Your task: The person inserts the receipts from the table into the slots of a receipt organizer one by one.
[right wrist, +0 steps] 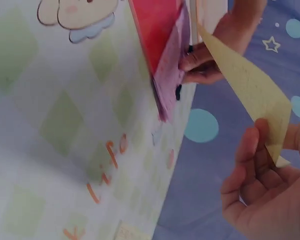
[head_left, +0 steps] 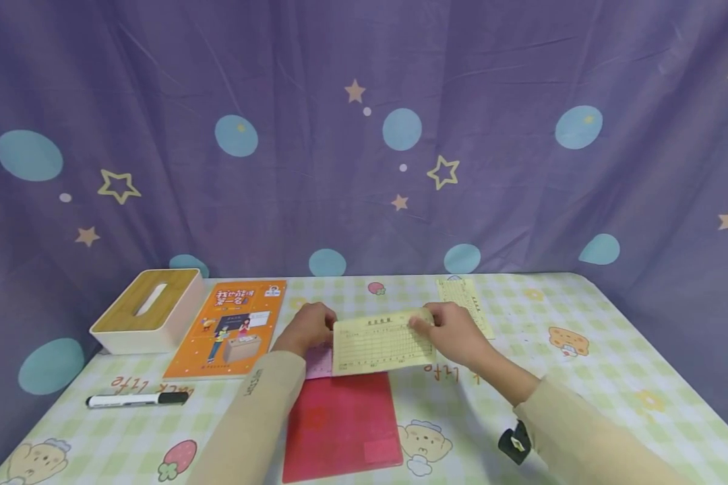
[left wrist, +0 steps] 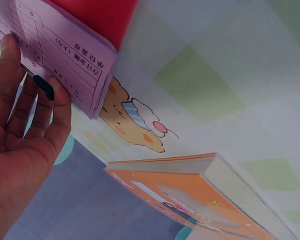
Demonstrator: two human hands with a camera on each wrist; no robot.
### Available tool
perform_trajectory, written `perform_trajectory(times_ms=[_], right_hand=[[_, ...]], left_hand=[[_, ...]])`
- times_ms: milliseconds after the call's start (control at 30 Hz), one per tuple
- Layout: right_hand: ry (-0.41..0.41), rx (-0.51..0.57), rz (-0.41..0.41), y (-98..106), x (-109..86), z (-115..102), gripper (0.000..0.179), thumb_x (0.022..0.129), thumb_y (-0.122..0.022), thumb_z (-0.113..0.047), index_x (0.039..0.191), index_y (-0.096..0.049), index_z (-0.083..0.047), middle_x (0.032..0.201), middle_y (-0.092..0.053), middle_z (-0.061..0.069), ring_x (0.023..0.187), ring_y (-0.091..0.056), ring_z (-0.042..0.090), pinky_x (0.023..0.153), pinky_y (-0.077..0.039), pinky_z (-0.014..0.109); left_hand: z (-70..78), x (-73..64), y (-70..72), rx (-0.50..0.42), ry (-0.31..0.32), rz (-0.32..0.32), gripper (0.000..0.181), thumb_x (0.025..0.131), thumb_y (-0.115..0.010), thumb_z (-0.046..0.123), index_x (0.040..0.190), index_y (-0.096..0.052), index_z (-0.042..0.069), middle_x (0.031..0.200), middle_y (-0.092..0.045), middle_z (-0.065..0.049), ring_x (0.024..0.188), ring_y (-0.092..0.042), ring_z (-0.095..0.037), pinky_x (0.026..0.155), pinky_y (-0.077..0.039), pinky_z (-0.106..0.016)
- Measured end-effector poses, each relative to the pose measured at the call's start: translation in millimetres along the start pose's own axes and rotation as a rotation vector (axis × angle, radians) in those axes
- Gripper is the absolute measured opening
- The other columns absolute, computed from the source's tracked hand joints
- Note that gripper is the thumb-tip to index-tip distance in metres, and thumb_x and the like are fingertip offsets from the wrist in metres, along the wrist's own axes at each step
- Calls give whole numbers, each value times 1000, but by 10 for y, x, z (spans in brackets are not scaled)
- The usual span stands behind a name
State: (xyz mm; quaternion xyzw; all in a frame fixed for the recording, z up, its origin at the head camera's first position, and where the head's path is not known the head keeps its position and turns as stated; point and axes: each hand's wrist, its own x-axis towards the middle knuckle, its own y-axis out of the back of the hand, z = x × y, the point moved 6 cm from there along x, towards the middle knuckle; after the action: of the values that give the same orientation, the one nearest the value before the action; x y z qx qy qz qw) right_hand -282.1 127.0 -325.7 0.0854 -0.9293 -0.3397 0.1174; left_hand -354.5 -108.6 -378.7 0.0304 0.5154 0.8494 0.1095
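A yellow printed form slip (head_left: 382, 345) is raised above the table, its right edge pinched by my right hand (head_left: 458, 331). In the right wrist view the slip (right wrist: 255, 80) bends between thumb and fingers. My left hand (head_left: 308, 327) is at the far end of a red clipboard (head_left: 342, 417), fingers curled round its metal clip with black tips (left wrist: 43, 87). Pink printed forms (left wrist: 72, 55) lie under that clip. From the head, the yellow slip hides most of the pink forms and the clip.
An orange book (head_left: 230, 330) and a tissue box with a wooden lid (head_left: 152, 310) stand at the left. A marker (head_left: 136, 399) lies in front of them. Another yellow slip (head_left: 470, 306) lies at the back. A small black thing (head_left: 514, 444) is by my right sleeve.
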Motion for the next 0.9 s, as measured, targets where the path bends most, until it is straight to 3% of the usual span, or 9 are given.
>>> perform_trajectory(times_ms=[200, 267, 467, 733, 900], right_hand=[[-78, 27, -93, -316, 51, 87, 34, 99, -68, -18, 69, -55, -9, 56, -33, -3, 50, -31, 11, 52, -34, 28], [-102, 37, -98, -414, 74, 109, 30, 98, -68, -18, 71, -59, -9, 55, -38, -3, 48, -33, 11, 50, -33, 27], [-145, 47, -84, -680, 160, 111, 16, 95, -72, -16, 85, -74, -4, 70, -62, -2, 67, -49, 13, 61, -41, 28], [-191, 4, -50, -911, 260, 119, 22, 93, -72, -15, 74, -68, -3, 62, -51, 0, 59, -43, 14, 54, -36, 26], [-282, -35, -20, -988, 282, 177, 18, 92, -72, -15, 83, -68, 0, 74, -57, 6, 68, -51, 19, 61, -42, 30]], left_hand=[[16, -24, -3, -17, -8, 5, 6, 83, -81, 0, 86, -80, 5, 79, -70, -2, 81, -59, -18, 84, -52, -36], [10, -25, -11, -41, 0, -1, 6, 82, -81, 0, 86, -80, 5, 78, -69, -1, 80, -57, -17, 82, -52, -35], [1, -19, -18, -56, -29, 1, 6, 81, -83, 1, 84, -79, 4, 76, -70, 0, 80, -59, -17, 84, -52, -37], [-2, -47, 11, -63, -34, 13, 5, 82, -82, 0, 85, -79, 4, 78, -69, -1, 77, -58, -17, 77, -52, -35], [0, -39, 11, -59, -56, 21, 6, 81, -84, 3, 83, -79, 4, 75, -69, -1, 75, -59, -15, 75, -53, -34]])
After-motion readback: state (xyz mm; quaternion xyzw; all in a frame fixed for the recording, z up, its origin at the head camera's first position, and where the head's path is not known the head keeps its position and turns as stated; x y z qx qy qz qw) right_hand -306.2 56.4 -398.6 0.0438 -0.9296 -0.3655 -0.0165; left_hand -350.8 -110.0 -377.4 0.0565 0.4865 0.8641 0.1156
